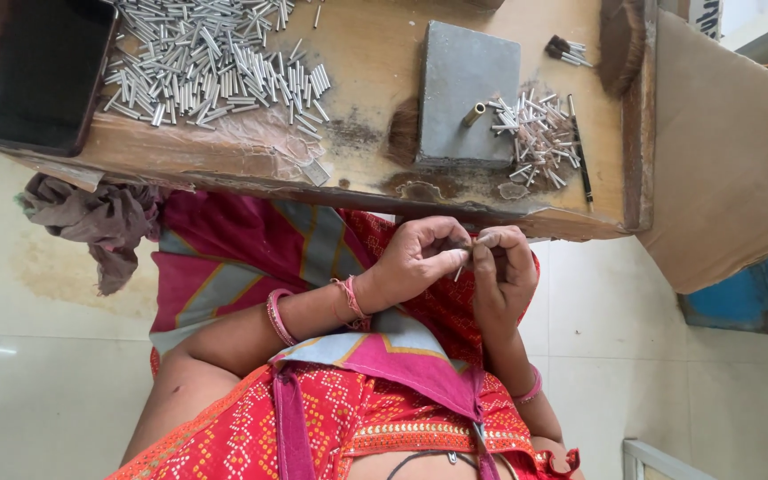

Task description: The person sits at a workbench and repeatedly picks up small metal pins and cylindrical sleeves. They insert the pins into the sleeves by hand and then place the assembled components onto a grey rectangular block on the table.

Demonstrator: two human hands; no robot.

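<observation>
My left hand (pixel 420 258) and my right hand (pixel 501 267) meet fingertip to fingertip just below the front edge of the low wooden workbench (pixel 366 53). Both pinch a small silver metal tube (pixel 460 272), which shows only as a short sliver between the fingers. Anything else held there is hidden. Pink bangles ring both wrists. On the bench above the hands stands a grey square block (pixel 468 89) with a short brass tube (pixel 474 113) lying on it. A small heap of silver tubes (pixel 540 133) lies to the block's right.
A large heap of silver tubes (pixel 215 62) covers the bench's left part, beside a black rectangular tray (pixel 42 71). A thin black tool (pixel 580 151), a small brush (pixel 566 51) and a brown brush (pixel 620 36) lie at right. A brown cloth (pixel 100 218) hangs off the edge.
</observation>
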